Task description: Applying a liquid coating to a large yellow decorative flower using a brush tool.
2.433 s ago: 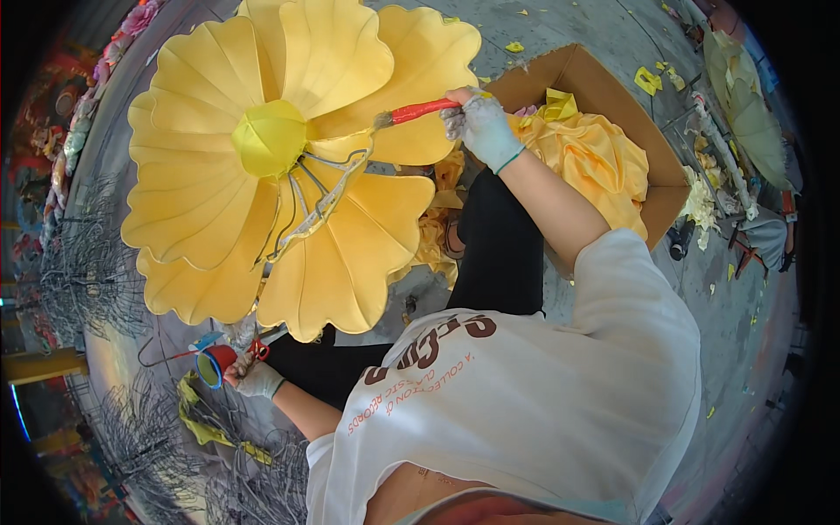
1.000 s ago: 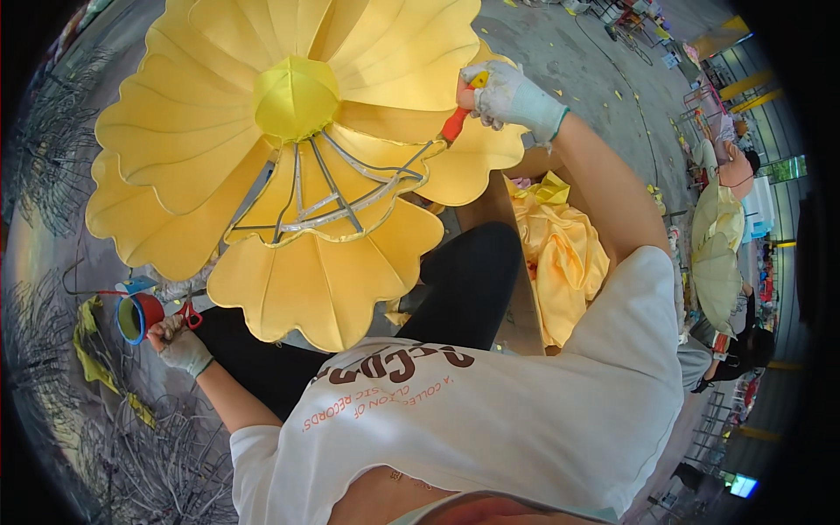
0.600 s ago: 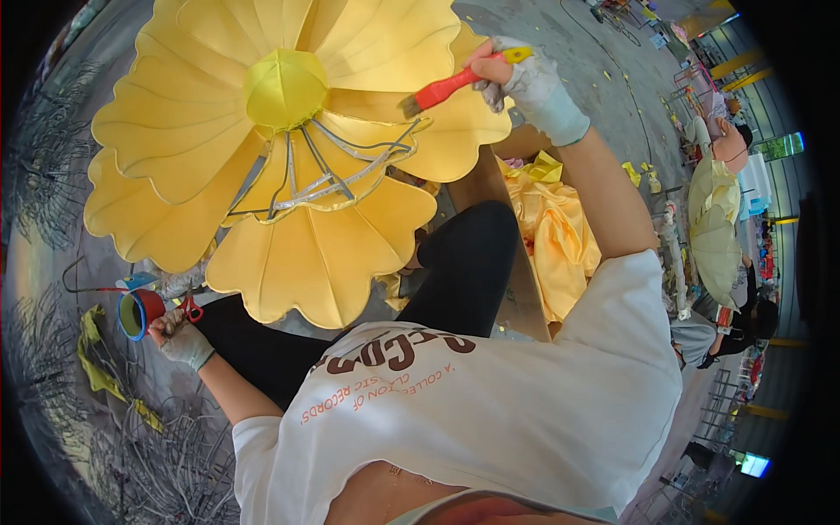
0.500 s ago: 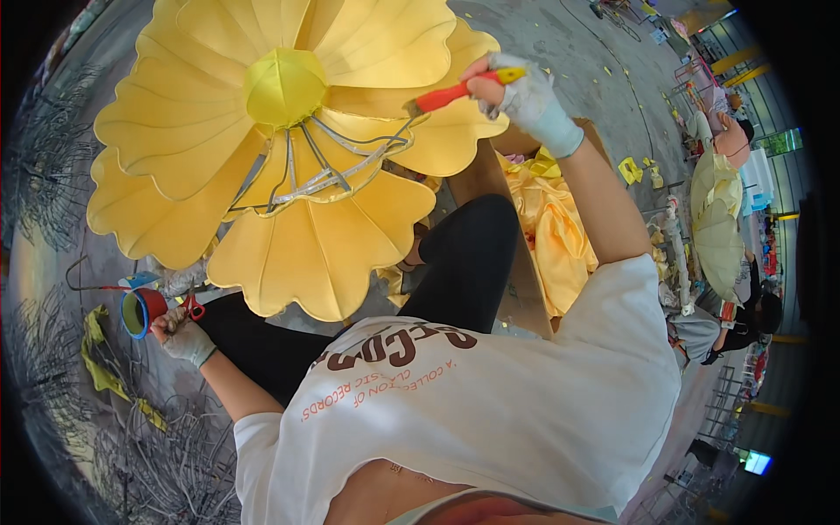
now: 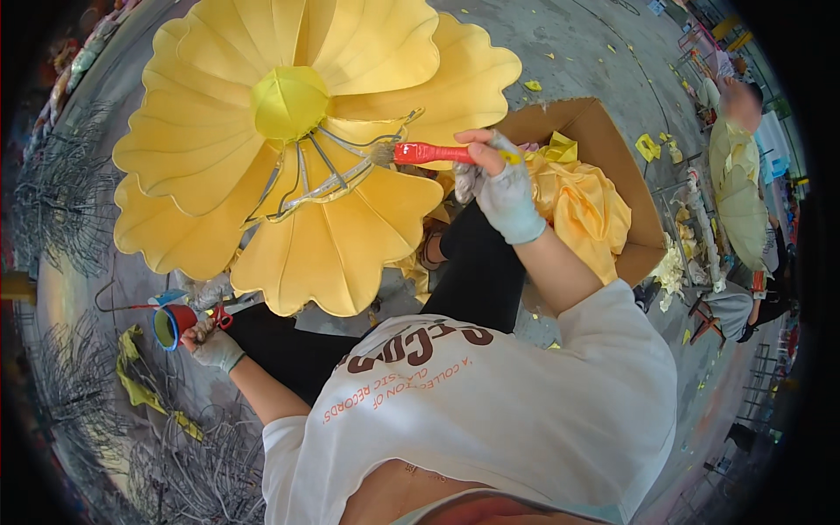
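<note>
Wears white shirt (image 5: pixel 542 394) with dark and red lettering (image 5: pixel 420 348); grips brush (image 5: pixel 433 153) in right hand (image 5: pixel 506 194), cup (image 5: pixel 181 323) in left hand (image 5: pixel 217 346); sits near yellow flower (image 5: pixel 337 249), cardboard box (image 5: pixel 617 153).

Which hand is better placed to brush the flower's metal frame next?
Likely the right hand: it holds the red brush, bristles beside the metal frame, while the left hand holds the red cup, farther away.
</note>
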